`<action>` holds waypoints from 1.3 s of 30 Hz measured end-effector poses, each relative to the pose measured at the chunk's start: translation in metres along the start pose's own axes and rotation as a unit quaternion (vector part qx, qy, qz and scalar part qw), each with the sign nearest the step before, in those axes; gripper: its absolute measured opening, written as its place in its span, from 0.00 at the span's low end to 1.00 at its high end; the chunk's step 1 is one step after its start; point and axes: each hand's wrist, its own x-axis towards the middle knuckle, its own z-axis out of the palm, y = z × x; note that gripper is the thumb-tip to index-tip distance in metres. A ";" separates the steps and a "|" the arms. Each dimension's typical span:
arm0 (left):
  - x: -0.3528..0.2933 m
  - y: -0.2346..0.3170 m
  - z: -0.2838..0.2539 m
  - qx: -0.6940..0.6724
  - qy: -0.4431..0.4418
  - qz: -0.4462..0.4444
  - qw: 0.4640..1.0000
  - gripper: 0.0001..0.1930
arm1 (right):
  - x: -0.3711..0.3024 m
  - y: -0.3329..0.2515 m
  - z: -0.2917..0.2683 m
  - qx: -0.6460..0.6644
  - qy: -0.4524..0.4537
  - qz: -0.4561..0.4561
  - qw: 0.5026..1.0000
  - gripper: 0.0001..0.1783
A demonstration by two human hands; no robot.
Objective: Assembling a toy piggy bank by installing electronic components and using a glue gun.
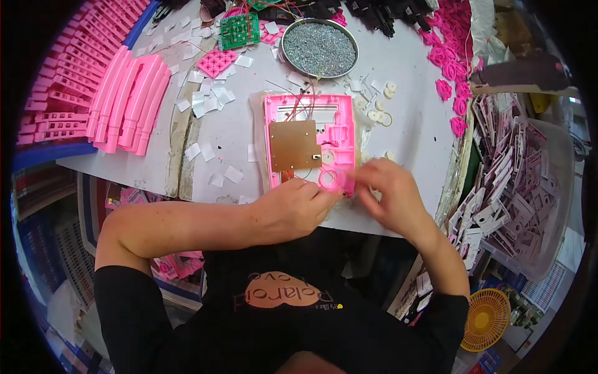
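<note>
In front of me an open pink plastic housing [349, 124] lies on the table. A brown circuit board [294, 144] sits in its left part, with thin red wires [303, 103] running up from it. My left hand [291, 210] is at the housing's near edge, thumb and fingers pinched together; whatever they hold is hidden. Just right of the housing's near right corner is my right hand [392, 192], its fingers bent and smeared by motion. Small white plastic wheels [375, 116] lie right of the housing.
A round tin of small screws [319, 50] stands behind the housing. Pink strips [128, 103] are stacked at the left, near a green circuit board [239, 32]. Pink parts [443, 56] lie along the right edge. A bin of flat parts [520, 187] and a yellow basket [484, 319] are farther right.
</note>
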 end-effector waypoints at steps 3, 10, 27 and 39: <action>-0.009 -0.004 -0.002 -0.031 0.006 0.010 0.999 0.26 | 0.055 -0.010 0.009 0.050 0.096 0.119 0.987 0.11; -0.021 -0.017 -0.010 -0.161 -0.016 -0.041 0.986 0.19 | 0.122 -0.008 0.035 -0.125 0.120 0.145 0.974 0.14; 0.022 -0.103 -0.010 -0.129 0.170 -0.377 0.901 0.09 | 0.088 -0.015 0.041 0.169 0.246 0.093 0.950 0.06; 0.010 -0.121 -0.032 -0.252 0.183 -0.433 0.846 0.08 | 0.075 -0.027 0.046 -0.026 0.090 -0.212 0.973 0.19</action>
